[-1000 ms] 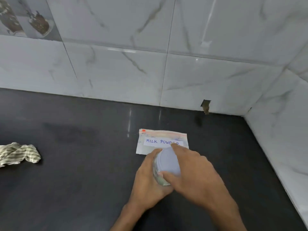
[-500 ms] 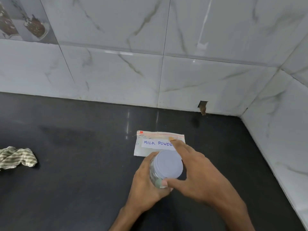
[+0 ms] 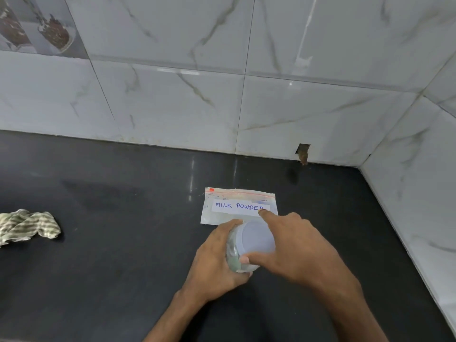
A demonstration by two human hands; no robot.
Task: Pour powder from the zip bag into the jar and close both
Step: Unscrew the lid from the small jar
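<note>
A clear jar (image 3: 234, 257) stands on the black counter (image 3: 111, 255) with a pale lilac lid (image 3: 256, 239) on top. My left hand (image 3: 217, 262) wraps around the jar's left side. My right hand (image 3: 296, 248) grips the lid's rim, thumb at the near edge and forefinger at the far edge. Just behind the jar lies a flat zip bag (image 3: 237, 206) with a white label reading "MILK POWDER" and a red zip strip along its far edge. The jar's contents are mostly hidden by my hands.
A crumpled green-and-white striped cloth (image 3: 27, 227) lies at the counter's left edge. White marble-look tiled walls close the back (image 3: 222, 107) and the right side (image 3: 419, 181), meeting in a corner. A small hole (image 3: 303, 153) sits low in the back wall.
My right hand has turned on the lid: the forefinger swung to the far rim and the thumb to the near rim, uncovering more of the lid. The left hand stays on the jar.
</note>
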